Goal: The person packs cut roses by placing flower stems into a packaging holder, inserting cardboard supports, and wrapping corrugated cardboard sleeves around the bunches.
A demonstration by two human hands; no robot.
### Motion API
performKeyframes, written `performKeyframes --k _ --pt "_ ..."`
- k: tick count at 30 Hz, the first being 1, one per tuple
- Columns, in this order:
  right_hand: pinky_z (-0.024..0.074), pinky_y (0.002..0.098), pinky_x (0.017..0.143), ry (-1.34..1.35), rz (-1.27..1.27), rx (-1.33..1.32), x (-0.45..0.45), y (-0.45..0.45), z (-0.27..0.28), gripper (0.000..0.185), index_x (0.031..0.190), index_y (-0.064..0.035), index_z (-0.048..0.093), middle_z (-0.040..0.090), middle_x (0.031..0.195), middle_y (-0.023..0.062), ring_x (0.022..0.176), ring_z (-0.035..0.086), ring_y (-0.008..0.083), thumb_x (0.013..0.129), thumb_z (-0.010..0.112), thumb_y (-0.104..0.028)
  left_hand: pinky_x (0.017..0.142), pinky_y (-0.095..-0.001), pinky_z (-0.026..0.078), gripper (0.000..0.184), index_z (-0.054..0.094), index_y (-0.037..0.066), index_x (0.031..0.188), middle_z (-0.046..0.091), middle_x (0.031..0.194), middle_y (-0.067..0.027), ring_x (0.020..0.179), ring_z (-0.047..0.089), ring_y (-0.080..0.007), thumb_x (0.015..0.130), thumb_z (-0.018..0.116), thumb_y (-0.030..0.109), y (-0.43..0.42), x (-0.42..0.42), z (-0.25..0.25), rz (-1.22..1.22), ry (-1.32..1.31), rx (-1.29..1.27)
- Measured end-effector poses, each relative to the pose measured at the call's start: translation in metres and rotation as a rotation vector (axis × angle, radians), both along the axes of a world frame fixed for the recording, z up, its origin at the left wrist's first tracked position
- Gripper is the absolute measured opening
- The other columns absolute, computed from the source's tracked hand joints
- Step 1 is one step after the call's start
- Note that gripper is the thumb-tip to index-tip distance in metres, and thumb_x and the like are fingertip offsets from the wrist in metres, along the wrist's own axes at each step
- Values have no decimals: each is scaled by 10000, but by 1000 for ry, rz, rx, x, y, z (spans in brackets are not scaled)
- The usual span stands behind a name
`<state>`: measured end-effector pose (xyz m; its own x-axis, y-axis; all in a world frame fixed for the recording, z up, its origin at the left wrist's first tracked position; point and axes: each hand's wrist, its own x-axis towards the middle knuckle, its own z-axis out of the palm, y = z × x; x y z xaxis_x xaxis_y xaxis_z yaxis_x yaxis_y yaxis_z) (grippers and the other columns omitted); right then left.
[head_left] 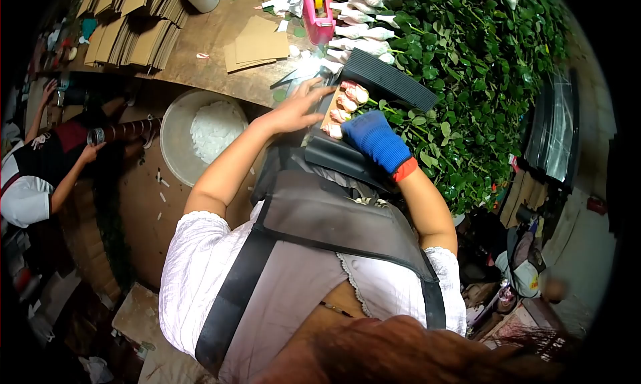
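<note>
Several pale pink roses (pixel 346 102) lie in a row on a brown cardboard piece (pixel 327 114), inside a black ribbed trough (pixel 390 79). My left hand (pixel 294 110) is bare, its fingers spread at the left edge of the cardboard by the rose heads. My right hand (pixel 375 138) wears a blue knitted glove with an orange cuff. Its fingers are curled at the lowest roses, closed around a rose just below the head; the fingertips are partly hidden. Green stems and leaves run off to the right.
Leafy rose stems (pixel 481 90) heap the right side, with white-netted buds (pixel 360 31) at their left. A pink tape dispenser (pixel 318 13), loose cardboard sheets (pixel 257 43) and cardboard stacks (pixel 137 27) are on the table. A white-filled tub (pixel 175 140) stands left. Another person (pixel 40 163) is farther left.
</note>
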<state>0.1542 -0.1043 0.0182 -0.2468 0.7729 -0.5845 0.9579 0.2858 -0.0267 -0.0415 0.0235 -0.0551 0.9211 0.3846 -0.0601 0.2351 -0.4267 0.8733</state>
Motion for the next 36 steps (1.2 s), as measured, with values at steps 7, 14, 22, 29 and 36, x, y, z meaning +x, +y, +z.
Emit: performKeyframes --k 7,14,22,29,36 --pt "531 416 706 163 -250 84 5 -18 12 108 888 -141 638 707 858 116 828 696 292 906 567 -220 1170 -494 231 764 340 259 1536 200 1577 -207 1456 206 -403 869 714 278 5 5 -4 -94 25 -72" --pt "545 421 678 40 -70 -8 -2 -2 6 165 892 -115 712 730 870 119 840 719 277 911 568 -194 1185 -474 205 883 289 159 1543 198 1564 -246 1469 178 -407 818 746 376 8 12 -8 -148 68 -111" --pt "523 438 692 203 -187 95 15 -21 2 193 947 -171 672 707 852 116 821 697 306 898 600 -343 1200 -477 167 1180 181 -96 1439 230 1474 -317 1456 118 -462 681 846 518 -12 31 -2 -93 18 -11" --pt "517 461 714 202 -541 159 5 -20 -5 295 1033 -150 606 697 865 126 812 675 329 908 587 -417 1191 -510 166 1198 147 -13 1504 106 1532 -333 1463 73 -479 702 840 547 -13 29 -4 -140 135 2" --pt "527 454 692 203 -427 226 6 -21 -1 270 960 -107 608 702 818 126 787 693 318 892 593 -368 1156 -502 254 841 475 71 1341 239 1432 -332 1410 197 -488 709 843 487 -15 43 -11 42 42 -84"
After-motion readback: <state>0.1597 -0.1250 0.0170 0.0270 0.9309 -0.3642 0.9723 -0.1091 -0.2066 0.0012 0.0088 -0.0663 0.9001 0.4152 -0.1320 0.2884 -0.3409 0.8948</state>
